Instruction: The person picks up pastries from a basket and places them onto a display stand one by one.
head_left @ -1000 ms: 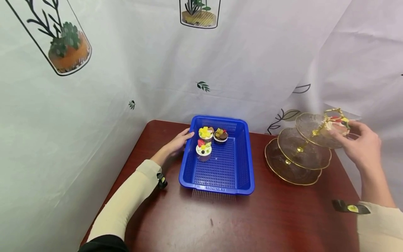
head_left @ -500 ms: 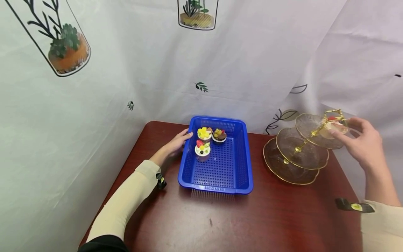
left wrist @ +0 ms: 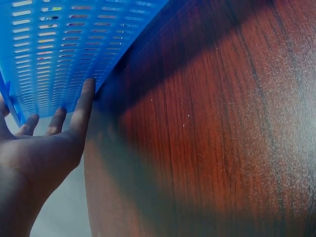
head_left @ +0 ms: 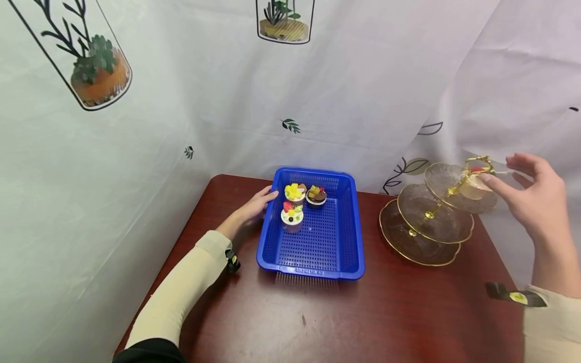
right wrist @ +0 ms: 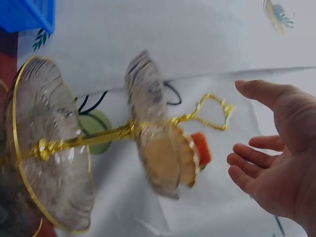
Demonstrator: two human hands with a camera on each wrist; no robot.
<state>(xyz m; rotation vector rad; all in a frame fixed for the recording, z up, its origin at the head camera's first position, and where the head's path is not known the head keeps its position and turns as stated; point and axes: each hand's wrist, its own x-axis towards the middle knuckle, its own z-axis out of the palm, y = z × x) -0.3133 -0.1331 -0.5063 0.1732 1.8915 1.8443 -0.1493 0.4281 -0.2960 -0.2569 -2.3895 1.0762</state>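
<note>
In the head view my left hand holds the left rim of a blue plastic basket, one digit lying over the edge. The left wrist view shows several fingers against its slotted outer wall. Three small fruit-topped cupcakes stand inside: one with yellow cubes, one chocolate, one with a strawberry. A tart with a red topping sits on the top tier of a gold-rimmed glass three-tier stand. My right hand is apart from the tart, its fingers spread and holding nothing.
The stand's gold handle rises beside the tart. Under the basket and stand is a dark red wooden table. Printed white cloth hangs close behind and along the left side.
My right hand has let go of the tart and moved up and to the right, its fingers opening. The tart stays on the top tier. My left hand keeps its place on the basket.
</note>
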